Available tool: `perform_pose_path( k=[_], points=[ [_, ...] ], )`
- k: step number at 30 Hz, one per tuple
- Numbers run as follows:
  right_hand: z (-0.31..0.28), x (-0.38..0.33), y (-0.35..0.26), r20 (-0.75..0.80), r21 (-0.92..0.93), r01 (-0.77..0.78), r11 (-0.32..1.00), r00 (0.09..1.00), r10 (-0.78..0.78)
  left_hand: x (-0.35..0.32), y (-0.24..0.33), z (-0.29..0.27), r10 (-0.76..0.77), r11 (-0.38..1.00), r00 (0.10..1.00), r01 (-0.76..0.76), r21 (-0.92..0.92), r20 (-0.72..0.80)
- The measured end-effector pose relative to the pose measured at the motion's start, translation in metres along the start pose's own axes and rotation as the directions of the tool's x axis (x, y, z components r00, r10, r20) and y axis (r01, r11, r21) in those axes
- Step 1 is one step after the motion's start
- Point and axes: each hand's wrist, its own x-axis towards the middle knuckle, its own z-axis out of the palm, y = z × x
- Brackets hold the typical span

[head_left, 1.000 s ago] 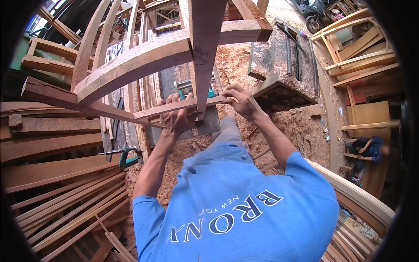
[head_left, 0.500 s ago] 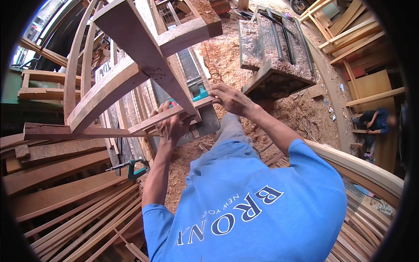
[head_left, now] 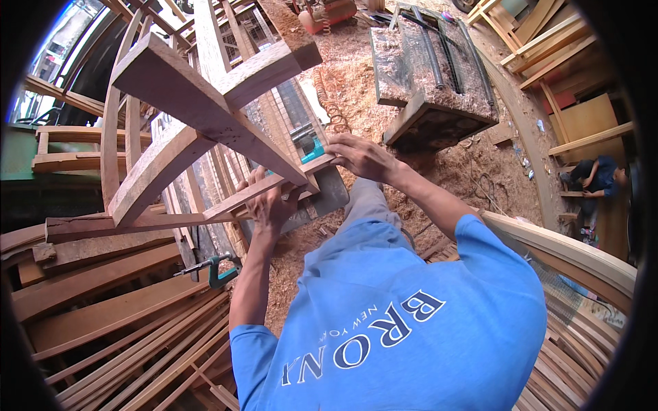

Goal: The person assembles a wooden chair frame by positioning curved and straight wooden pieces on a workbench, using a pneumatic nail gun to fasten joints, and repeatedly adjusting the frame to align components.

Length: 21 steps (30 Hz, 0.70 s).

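I hold a bare wooden chair frame point(head_left: 205, 116) of thick rails and curved legs, tilted in front of me. My left hand point(head_left: 269, 203) grips its thin lower rail point(head_left: 171, 220) from below. The same rail's right end, where it meets a thick diagonal leg, is in the grip of my right hand point(head_left: 363, 156). My blue shirt fills the lower middle of the view.
Long wooden slats point(head_left: 123, 329) are stacked at the lower left, with a green clamp point(head_left: 214, 268) lying beside them. A dusty machine table point(head_left: 432, 75) stands on the sawdust floor ahead. A curved wooden piece point(head_left: 576, 250) is at the right. Another person point(head_left: 596, 177) crouches at the far right.
The chair frame has tipped over to the left and its thick leg now runs diagonally. Both hands stayed on the lower rail and shifted slightly with it.
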Motion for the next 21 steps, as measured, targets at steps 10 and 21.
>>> perform_pose_path(
  k=[10,21],
  points=[
    [0.061,-0.060,0.063,0.090,-0.082,-0.673,0.735,0.729,0.678,0.001,0.002,-0.002,0.025,0.997,0.999,-0.022,0.067,-0.039],
    [0.219,-0.031,0.106,0.408,-0.241,-0.244,0.940,0.853,0.326,0.004,0.006,-0.006,-0.008,0.998,1.000,0.009,0.068,-0.010]
  ],
)
